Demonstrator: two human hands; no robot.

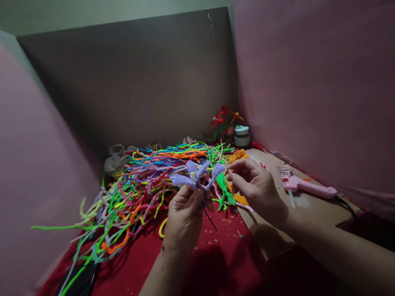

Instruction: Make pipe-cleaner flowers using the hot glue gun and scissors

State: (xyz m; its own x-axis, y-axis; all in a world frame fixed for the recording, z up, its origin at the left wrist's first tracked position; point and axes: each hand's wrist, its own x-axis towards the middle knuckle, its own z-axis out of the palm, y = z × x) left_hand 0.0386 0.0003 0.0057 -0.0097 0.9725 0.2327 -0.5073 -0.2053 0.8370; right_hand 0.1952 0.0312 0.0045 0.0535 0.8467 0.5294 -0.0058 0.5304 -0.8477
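Observation:
My left hand (pixel 184 215) is closed around the base of a purple pipe-cleaner flower (pixel 197 174), holding it upright over the red cloth. Its petals spread above my fingers and a thin dark stem hangs below the hand. My right hand (pixel 255 184) is just to the right, fingers curled in a pinch close to the flower's right petal. I cannot make out what, if anything, those fingers hold. A green pipe-cleaner piece (pixel 225 191) lies between the two hands.
A big heap of coloured pipe cleaners (pixel 142 184) covers the red cloth (pixel 206 256) on the left. A pink glue gun (pixel 306 186) lies on a brown board (pixel 311 207) at right. Finished red flowers (pixel 223 118) and a small jar (pixel 242 135) stand at the back. Pink walls enclose both sides.

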